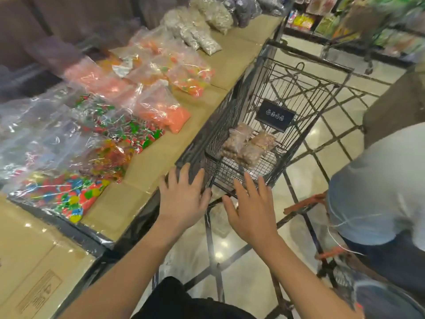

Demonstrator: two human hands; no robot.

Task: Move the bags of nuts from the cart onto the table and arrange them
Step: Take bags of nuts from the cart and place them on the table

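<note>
A black wire shopping cart (305,88) stands beside the table (161,155), which is covered in brown cardboard. Inside the cart's basket lie a few clear bags of brown nuts (248,146). My left hand (184,196) hovers open near the cart's near left corner, fingers spread. My right hand (250,208) is open too, just in front of the cart's near rim. Neither hand holds anything.
Clear bags of colourful candy (69,194), orange sweets (161,109) and pale seeds (197,35) lie in rows along the table's far side. A person in a grey shirt (379,187) stands at the right. Shelves of goods (345,21) are behind the cart.
</note>
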